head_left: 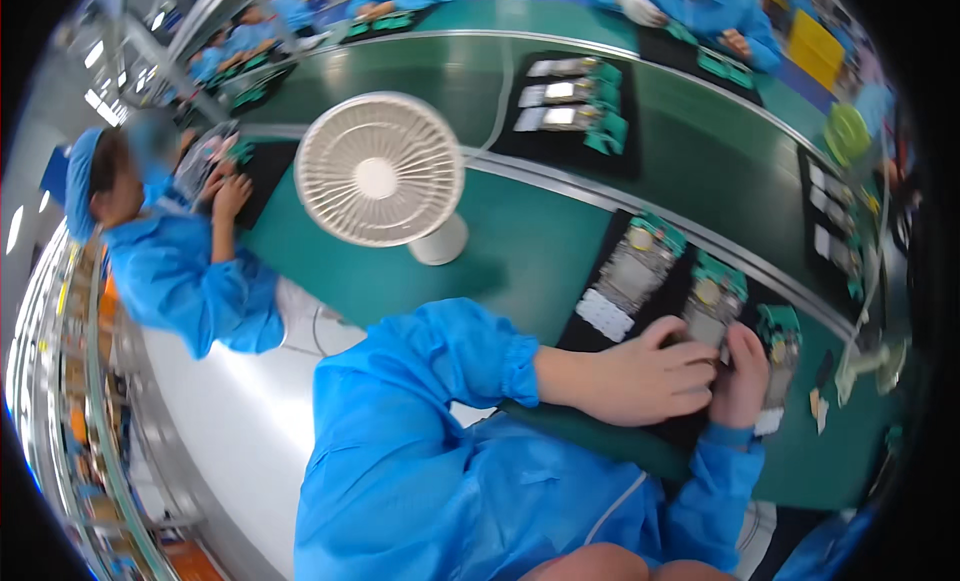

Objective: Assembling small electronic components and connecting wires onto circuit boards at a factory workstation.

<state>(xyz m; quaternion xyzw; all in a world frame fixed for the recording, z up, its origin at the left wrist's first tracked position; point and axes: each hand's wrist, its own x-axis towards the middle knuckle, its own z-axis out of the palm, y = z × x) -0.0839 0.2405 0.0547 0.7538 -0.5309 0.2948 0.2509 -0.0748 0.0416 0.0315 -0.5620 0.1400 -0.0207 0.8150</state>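
Note:
My left hand (645,381) reaches in from the left, its fingers bent over the lower end of the middle circuit board assembly (708,306). Against the same end, my right hand (742,379) closes from the right, thumb and fingers drawn together. The assembly has a grey metal body, a round yellowish part and a green piece at its far end. My fingers cover its near end. A similar assembly (636,273) with a white near end lies to the left. Partly behind my right hand lies another assembly (782,356). All rest on a black mat (590,333).
A white desk fan (380,171) stands on the green table (540,241) to my left. Beyond a metal rail, more assemblies (565,106) lie on a black mat (625,151) on a green belt. Small loose pieces (819,411) lie at right. A co-worker (190,251) works at far left.

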